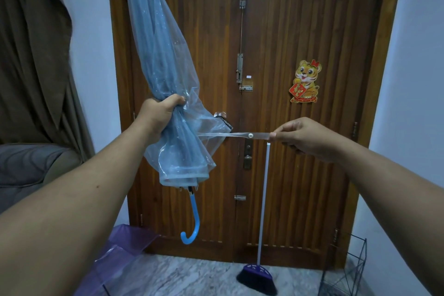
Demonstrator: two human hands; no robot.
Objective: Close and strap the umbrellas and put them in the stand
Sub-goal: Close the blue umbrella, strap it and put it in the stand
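Note:
I hold a closed, see-through blue umbrella (163,55) upright with its tip up and its blue hooked handle (192,221) hanging down. My left hand (161,113) grips the gathered canopy around its middle. My right hand (305,137) pinches the end of the clear strap (230,135), pulled out taut to the right, with a white snap button on it. A purple see-through umbrella (120,252) lies open on the floor at lower left. The black wire stand (348,269) sits at the lower right by the wall.
A wooden double door (300,31) with bolts and a tiger sticker faces me. A broom (262,223) with a white stick leans against it, its purple head on the marble floor. A brown curtain and a grey sofa (24,166) are on the left.

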